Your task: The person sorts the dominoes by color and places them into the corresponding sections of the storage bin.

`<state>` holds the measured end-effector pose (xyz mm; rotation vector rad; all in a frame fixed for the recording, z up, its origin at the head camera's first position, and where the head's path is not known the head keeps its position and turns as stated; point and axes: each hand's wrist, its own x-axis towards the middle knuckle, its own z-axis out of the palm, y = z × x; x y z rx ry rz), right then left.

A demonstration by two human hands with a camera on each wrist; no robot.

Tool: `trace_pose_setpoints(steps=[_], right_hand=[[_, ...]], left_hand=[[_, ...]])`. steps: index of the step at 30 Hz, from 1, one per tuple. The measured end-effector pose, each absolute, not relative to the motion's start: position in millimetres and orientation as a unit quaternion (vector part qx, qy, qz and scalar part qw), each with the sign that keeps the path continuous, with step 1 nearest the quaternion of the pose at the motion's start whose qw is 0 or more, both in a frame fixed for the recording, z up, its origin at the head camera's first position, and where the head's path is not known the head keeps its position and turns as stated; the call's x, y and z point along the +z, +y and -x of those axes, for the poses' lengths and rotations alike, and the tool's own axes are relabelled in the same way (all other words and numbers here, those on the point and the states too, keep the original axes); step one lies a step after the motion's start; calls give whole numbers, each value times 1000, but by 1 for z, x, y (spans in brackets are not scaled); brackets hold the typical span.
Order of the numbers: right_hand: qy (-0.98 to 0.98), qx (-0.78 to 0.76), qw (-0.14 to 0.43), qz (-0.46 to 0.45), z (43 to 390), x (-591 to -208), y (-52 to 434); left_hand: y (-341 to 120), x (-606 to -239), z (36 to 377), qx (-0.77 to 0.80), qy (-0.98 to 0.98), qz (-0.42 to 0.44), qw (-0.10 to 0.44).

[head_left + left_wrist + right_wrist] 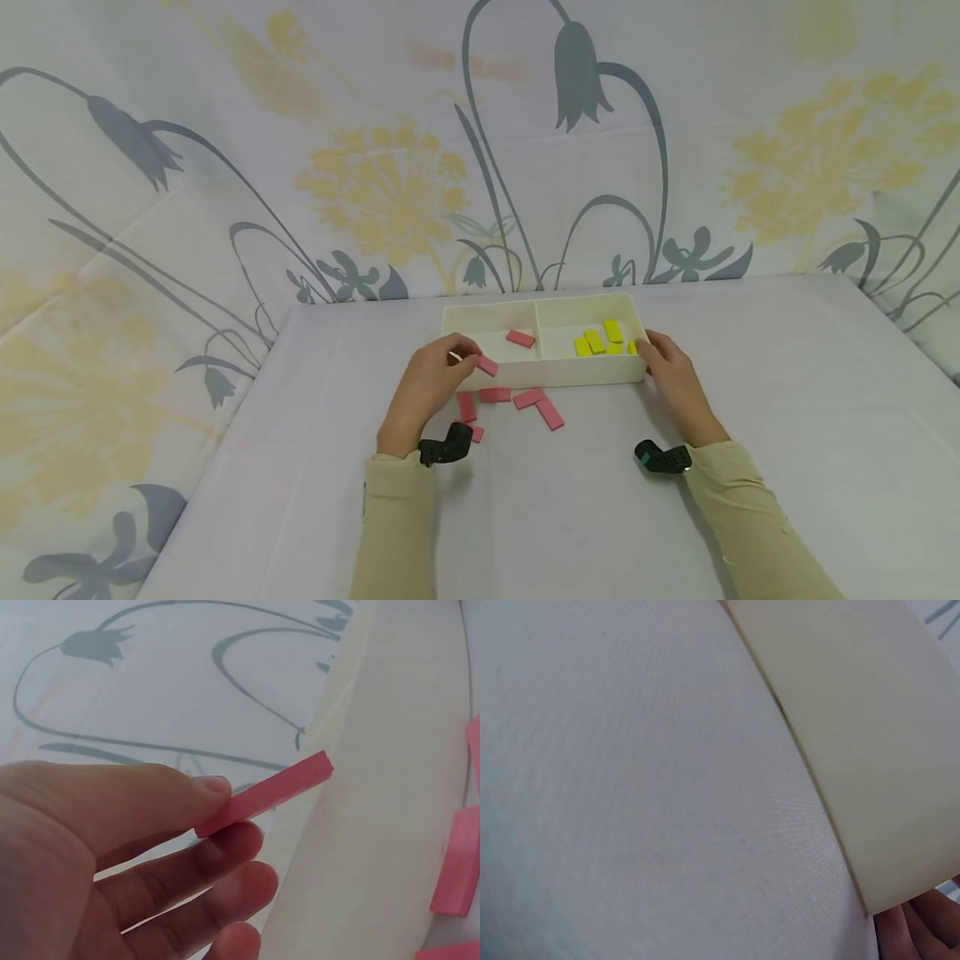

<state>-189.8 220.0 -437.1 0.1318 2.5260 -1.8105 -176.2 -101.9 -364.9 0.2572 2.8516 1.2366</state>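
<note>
My left hand [433, 377] pinches a pink block [266, 793] between thumb and index finger, over the front wall of a white two-compartment box [570, 372]. The block is small, flat and oblong, and its far end points away from the fingertips. My right hand [675, 379] grips the box's right front corner, thumb at the rim and fingers along the outer side. In the left compartment lies one pink block [521, 338]. Several yellow blocks [594, 341] lie in the right compartment, one of them beside the right thumb.
Several more pink blocks [550, 414] lie on the white-covered table [555, 517] in front of the box, some close to the left wrist. Behind the table hangs a flower-patterned cloth [525, 167]. Each wrist wears a black camera [447, 446].
</note>
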Motion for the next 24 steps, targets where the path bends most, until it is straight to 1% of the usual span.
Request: trace_pose_setpoints(steps=[6, 12, 24], right_hand=[[810, -584, 18, -47, 190, -437, 220], [813, -580, 9, -39, 191, -438, 220], [811, -583, 9, -44, 191, -439, 220]], left_hand=[[-97, -366, 181, 413, 906, -90, -20], [-93, -370, 186, 413, 905, -91, -52], [-85, -383, 199, 447, 887, -85, -83]])
